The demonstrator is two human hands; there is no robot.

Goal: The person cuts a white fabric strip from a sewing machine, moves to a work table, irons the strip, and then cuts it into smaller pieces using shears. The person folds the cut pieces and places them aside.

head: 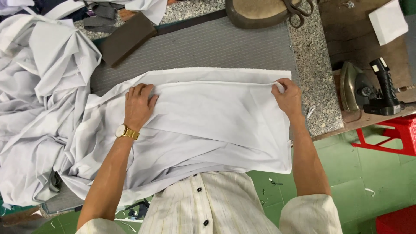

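You are folding the white cloth (208,121) on the grey surface (195,47), left hand (139,106) pressing flat with fingers spread, right hand (287,97) pinching its corner, likely needing edges aligned next.

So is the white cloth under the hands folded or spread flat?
Folded: the white cloth shows layered edges, left hand pressing it flat, right hand pinching its corner.

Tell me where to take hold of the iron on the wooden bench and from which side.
Take the iron by its black handle, coming from above and the right. It lies on its side on the wooden bench, soleplate facing left toward the white cloth, so the handle is the exposed, graspable part.
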